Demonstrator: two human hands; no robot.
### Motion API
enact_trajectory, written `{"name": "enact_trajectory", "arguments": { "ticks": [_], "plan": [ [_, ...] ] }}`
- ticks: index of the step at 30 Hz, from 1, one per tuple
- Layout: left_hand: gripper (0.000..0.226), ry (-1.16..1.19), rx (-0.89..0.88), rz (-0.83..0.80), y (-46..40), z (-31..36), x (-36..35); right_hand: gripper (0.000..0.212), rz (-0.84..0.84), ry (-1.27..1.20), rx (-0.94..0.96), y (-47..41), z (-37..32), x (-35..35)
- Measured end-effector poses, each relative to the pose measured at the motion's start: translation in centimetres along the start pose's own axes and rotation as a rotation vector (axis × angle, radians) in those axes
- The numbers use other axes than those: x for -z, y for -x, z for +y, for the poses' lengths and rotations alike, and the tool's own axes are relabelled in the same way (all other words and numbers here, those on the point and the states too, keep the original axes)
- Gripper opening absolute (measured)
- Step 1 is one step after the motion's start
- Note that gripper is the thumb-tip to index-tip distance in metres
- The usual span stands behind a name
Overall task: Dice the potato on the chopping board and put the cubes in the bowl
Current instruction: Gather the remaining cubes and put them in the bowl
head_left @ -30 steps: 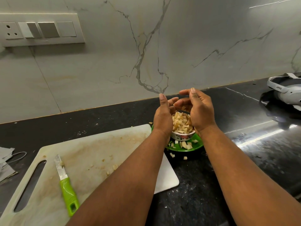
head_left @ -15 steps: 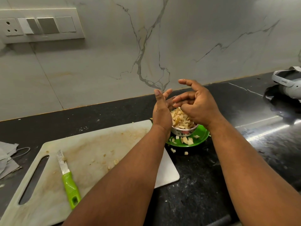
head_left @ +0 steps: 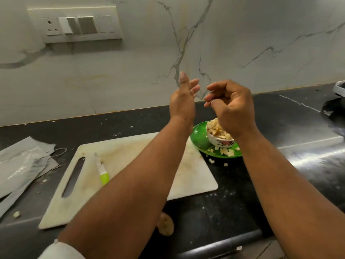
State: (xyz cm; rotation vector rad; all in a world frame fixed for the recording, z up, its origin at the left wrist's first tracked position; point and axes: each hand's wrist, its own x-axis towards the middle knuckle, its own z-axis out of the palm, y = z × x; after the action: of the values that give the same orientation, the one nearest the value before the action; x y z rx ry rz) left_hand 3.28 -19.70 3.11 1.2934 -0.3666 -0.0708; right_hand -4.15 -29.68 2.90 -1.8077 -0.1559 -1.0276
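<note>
A small white bowl (head_left: 217, 141) heaped with potato cubes (head_left: 214, 126) stands on a green plate (head_left: 200, 139) just past the right end of the chopping board (head_left: 130, 156). A few cubes lie on the plate and on the black counter beside it. My left hand (head_left: 182, 101) is raised above the board's far right corner, fingers straight, holding nothing. My right hand (head_left: 230, 105) hovers over the bowl with its fingers loosely curled; I see nothing in it. A green-handled knife (head_left: 101, 170) lies on the board, partly behind my left forearm.
Grey plastic sheets (head_left: 22, 163) lie left of the board. A potato piece (head_left: 165, 226) rests near the counter's front edge. A white headset (head_left: 338, 89) sits at the far right. A switch panel (head_left: 74, 25) is on the marble wall.
Both hands have lifted away from the bowl and moved apart. The view has tilted, so the counter's front edge and the plastic sheets now show.
</note>
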Motion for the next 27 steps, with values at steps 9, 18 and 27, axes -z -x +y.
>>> {"name": "enact_trajectory", "arguments": {
  "ticks": [9, 18, 27],
  "plan": [
    [0.067, -0.13, 0.161, 0.131, 4.0, 1.8, 13.0, 0.026, -0.786, 0.763, -0.239, 4.3, -2.7, -8.9],
    [0.075, 0.074, 0.163, 0.13, 4.7, -0.1, 17.0, 0.027, -1.05, 0.659, -0.223, 5.6, -4.7, -12.1],
    [0.077, 0.041, 0.162, 0.154, 3.4, -0.3, 18.2, 0.02, -1.075, 0.511, 0.011, 7.3, -3.4, -15.4]
  ]
}}
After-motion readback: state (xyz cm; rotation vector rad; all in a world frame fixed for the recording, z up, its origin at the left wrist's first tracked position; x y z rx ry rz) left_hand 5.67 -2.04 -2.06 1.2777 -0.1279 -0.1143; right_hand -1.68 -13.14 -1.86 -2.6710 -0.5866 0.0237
